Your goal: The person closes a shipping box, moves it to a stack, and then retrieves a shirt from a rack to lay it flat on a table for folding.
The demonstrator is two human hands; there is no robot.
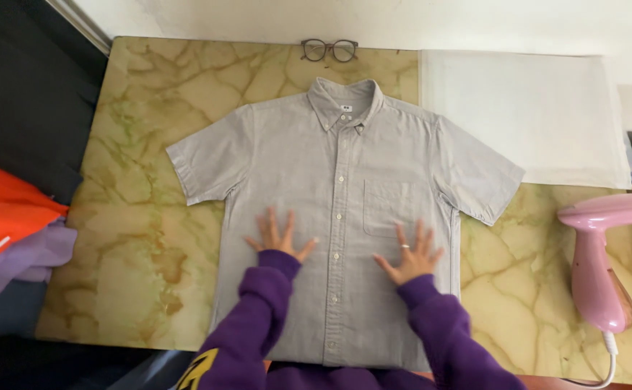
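Observation:
A light grey short-sleeved button-up shirt (345,152) lies flat, front up and buttoned, on a yellow-green marbled table (142,238). Its collar points away from me and a chest pocket sits on the right half. My left hand (280,237) rests palm down with fingers spread on the shirt's left front panel. My right hand (411,254), a ring on one finger, presses flat with fingers spread just below the pocket. Both arms wear purple sleeves. Neither hand holds anything.
Dark-framed glasses (329,50) lie at the table's far edge above the collar. A white cloth pad (525,115) covers the far right corner. A pink handheld garment steamer (604,260) stands at the right. Orange and purple clothes (9,231) are piled at the left.

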